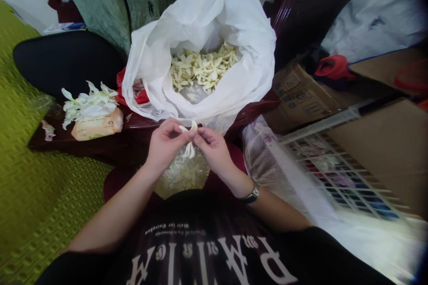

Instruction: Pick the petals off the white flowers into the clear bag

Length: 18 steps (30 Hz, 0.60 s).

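Between my two hands is a white flower (189, 149) with long narrow petals, some pointing up and some hanging down. My left hand (167, 140) pinches it from the left side. From the right, the fingertips of my right hand (212, 146) close on it too. Beneath them, a clear plastic bag (182, 176) with pale contents rests on my lap. Just beyond my hands stands a large white bag (247, 84), its mouth wide, with many pale cream flowers (207, 69) inside.
To the left, white flowers (88, 102) lie on a tissue pack (100, 124) on the dark wooden bench (133, 120). A red bag (142, 96) is tucked beside the white bag. On the right are a cardboard box (301, 93) and a white wire rack (334, 173).
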### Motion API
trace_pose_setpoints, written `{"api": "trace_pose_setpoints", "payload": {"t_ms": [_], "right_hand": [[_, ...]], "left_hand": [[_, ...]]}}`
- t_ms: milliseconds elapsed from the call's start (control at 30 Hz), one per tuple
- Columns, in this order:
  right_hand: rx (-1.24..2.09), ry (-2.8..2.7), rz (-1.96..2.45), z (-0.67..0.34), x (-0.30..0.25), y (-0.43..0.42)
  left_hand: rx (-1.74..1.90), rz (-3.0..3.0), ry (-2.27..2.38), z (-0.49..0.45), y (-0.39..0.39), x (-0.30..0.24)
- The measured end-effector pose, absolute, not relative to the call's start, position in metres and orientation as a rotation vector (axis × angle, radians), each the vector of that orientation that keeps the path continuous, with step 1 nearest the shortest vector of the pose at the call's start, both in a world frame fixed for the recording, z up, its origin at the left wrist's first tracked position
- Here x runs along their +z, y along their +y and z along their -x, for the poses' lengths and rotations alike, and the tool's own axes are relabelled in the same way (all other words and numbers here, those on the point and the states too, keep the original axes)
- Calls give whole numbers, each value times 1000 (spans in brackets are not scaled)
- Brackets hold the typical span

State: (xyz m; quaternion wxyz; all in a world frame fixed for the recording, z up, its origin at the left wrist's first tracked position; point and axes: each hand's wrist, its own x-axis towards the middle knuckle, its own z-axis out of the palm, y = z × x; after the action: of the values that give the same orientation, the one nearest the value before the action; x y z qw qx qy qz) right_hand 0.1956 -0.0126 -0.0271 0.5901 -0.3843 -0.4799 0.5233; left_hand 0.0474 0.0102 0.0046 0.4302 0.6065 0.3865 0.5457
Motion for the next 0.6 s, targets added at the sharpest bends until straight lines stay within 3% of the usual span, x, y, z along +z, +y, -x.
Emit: {"api": "trace_pose_setpoints", "payload": {"t_ms": [300,600], "right_hand": [[1214,-545,745,-211,-23,9],[1054,-1142,1018,-208,-21,-4]], "left_hand": [[1640,-1087,938,-32,18,3],[1185,-1672,1083,-24,23,16]]}}
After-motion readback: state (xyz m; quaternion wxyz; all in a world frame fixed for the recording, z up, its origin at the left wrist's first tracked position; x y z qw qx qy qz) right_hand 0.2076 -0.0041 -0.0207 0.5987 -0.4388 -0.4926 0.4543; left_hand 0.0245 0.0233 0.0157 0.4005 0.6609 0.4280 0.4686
